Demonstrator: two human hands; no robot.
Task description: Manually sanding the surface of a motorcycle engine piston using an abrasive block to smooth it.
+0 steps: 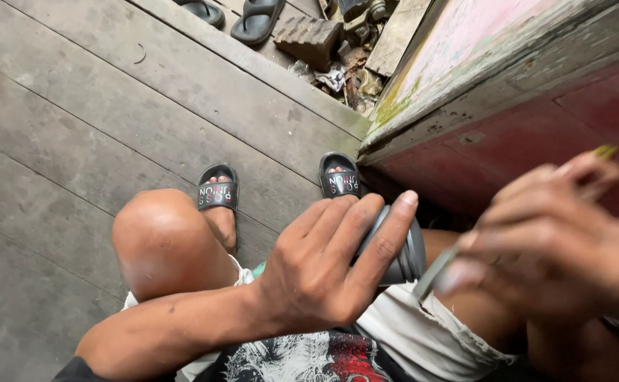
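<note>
gripping grey cylinder (401, 247) in left hand (330, 269); right hand (557, 240) pinching thin tool (433, 272), blurred.

Single head-worn view, looking steeply down from the seated person's own eye level onto their lap, knees and sandalled feet (218, 192) on the grey plank floor (76, 127); no second view, so nothing is shared. Very close range: left hand (323, 269) and the blurred right hand (557, 244) fill the lower middle and right, with the grey cylinder (401, 255) right under the lens. Frame faces forward and down, tilted, so the worn painted wooden ledge (479, 78) runs diagonally across the upper right, with spare black sandals (256, 20) at the top edge.
</note>
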